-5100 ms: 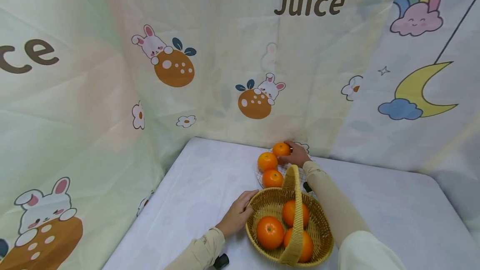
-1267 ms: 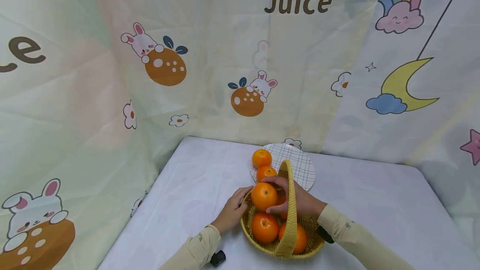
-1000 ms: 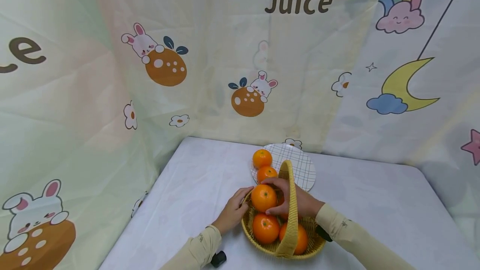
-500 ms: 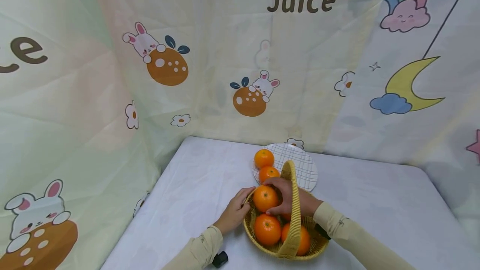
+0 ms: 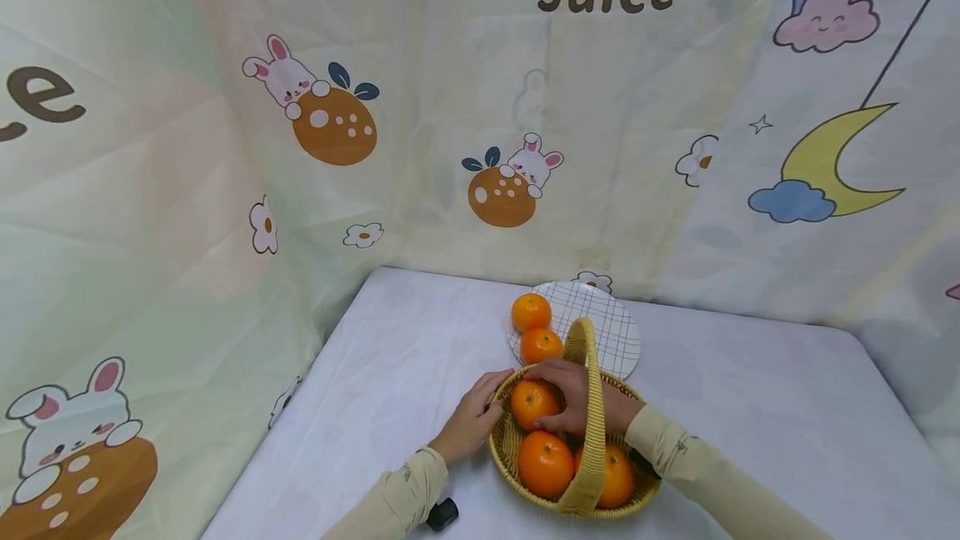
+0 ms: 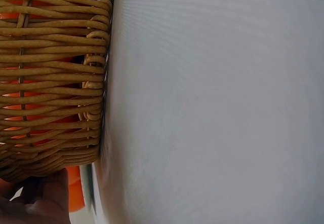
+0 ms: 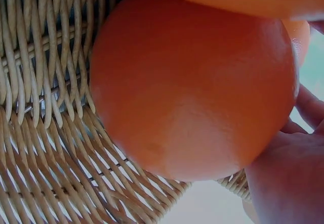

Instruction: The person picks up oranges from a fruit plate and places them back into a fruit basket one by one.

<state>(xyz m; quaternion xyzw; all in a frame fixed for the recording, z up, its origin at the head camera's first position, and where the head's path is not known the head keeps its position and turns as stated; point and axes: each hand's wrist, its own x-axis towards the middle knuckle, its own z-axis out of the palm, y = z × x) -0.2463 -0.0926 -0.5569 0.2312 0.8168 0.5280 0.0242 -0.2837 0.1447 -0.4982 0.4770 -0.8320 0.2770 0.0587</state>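
A wicker basket (image 5: 525, 497) with an arched handle (image 5: 595, 432) stands on the table. My left hand (image 5: 467, 423) grips its left rim; in the left wrist view the woven side (image 6: 50, 87) fills the upper left. Passing beneath the handle, my right hand (image 5: 579, 397) holds an orange (image 5: 531, 404) inside the basket, near the far left wall. Two other oranges, a front one (image 5: 545, 464) and one partly behind the handle (image 5: 617, 477), lie in the basket. A large orange (image 7: 192, 92) fills the right wrist view, beside the right hand (image 7: 291, 178).
Behind the basket is a white round plate (image 5: 603, 327) with a grid pattern. At its left side sit two oranges, a far one (image 5: 531, 312) and a nearer one (image 5: 541, 346). A black object (image 5: 442, 515) is by my left wrist. Printed curtains (image 5: 420, 107) border the table.
My right hand has moved from the plate's far side into the basket, bringing an orange. During the last second that orange has sunk slightly lower. My left hand has stayed on the rim.
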